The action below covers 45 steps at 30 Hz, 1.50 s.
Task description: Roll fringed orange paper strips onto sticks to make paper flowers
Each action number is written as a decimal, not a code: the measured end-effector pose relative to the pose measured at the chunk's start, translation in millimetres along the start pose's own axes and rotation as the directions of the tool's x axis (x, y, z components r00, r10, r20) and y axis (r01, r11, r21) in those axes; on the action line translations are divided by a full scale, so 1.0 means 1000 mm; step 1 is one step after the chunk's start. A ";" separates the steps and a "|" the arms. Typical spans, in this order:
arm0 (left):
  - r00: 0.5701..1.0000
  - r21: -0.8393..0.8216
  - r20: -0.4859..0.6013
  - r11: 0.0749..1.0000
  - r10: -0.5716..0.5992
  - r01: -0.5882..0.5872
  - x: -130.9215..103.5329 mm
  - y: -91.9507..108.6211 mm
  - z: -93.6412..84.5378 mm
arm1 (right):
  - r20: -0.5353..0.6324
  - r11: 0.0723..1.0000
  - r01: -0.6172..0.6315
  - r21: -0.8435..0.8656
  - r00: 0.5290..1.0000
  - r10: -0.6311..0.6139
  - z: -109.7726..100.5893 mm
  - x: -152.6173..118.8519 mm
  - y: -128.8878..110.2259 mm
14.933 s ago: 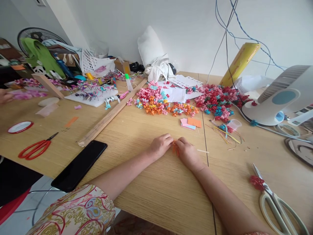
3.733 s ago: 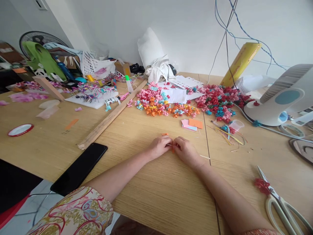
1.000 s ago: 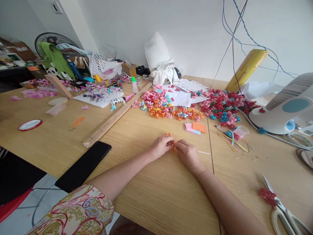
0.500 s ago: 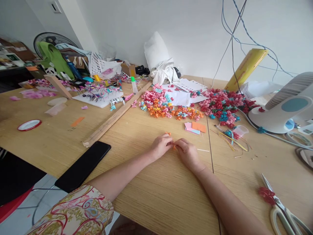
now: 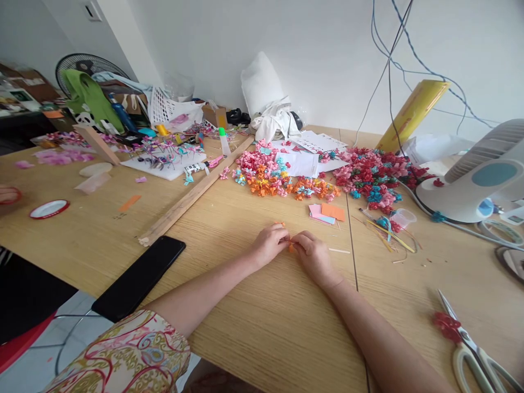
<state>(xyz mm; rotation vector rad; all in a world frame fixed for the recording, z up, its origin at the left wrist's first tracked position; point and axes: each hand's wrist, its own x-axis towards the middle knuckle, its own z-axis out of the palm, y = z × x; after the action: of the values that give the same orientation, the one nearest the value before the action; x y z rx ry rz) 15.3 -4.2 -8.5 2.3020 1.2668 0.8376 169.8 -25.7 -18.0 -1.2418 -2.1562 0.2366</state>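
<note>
My left hand point(image 5: 268, 246) and my right hand point(image 5: 314, 255) meet low over the table, fingertips pinched close together. Between them is a small orange paper piece point(image 5: 291, 248), mostly covered by the fingers. A bit of orange also shows above my left knuckles. Just beyond my right hand lie cut paper pieces point(image 5: 332, 212) in pink, orange and blue. A thin pale strip point(image 5: 339, 251) rests to the right of my right hand. Farther back are piles of small paper flowers point(image 5: 262, 169) in orange, pink, red and blue.
A wooden bar point(image 5: 196, 191) and a black phone point(image 5: 141, 278) lie to the left. Scissors point(image 5: 466, 338) are at the right front, below a white fan point(image 5: 470, 174). At the left edge, another person's hand point(image 5: 6, 195) is by a red-rimmed ring.
Another person's hand with a red-rimmed ring has come into view at the left edge. My own hands stay nearly in place, their fingers shifting slightly on the orange paper.
</note>
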 end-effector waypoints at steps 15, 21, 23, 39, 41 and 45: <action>1.000 0.041 -0.009 0.999 0.004 -0.004 -0.002 0.002 0.000 | 0.024 1.000 0.010 0.022 1.000 -0.010 -0.001 0.001 -0.002; 0.999 0.044 -0.026 0.999 0.033 -0.032 -0.002 -0.001 0.002 | 0.028 0.999 -0.010 0.047 1.000 0.008 -0.002 0.002 -0.002; 0.999 0.056 -0.024 0.998 0.040 -0.039 -0.002 -0.003 0.004 | 0.027 0.998 -0.018 0.058 0.999 0.016 -0.002 0.002 -0.001; 0.996 0.235 0.071 0.970 0.051 -0.067 -0.006 -0.001 0.003 | 0.070 0.994 -0.043 0.100 0.997 0.037 0.000 0.005 0.000; 0.996 0.241 0.074 0.968 0.053 -0.069 -0.006 -0.002 0.004 | 0.072 0.995 -0.035 0.096 0.997 0.028 0.000 0.006 0.000; 0.996 0.259 0.075 0.963 0.056 -0.074 -0.006 -0.003 0.004 | 0.082 0.996 -0.023 0.081 0.996 0.016 0.000 0.006 0.000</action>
<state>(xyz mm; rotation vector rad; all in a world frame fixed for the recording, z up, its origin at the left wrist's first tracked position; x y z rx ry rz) 14.0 -8.2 -14.9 2.5665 1.3487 0.6396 167.9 -20.9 -15.3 -1.2269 -2.1812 0.3860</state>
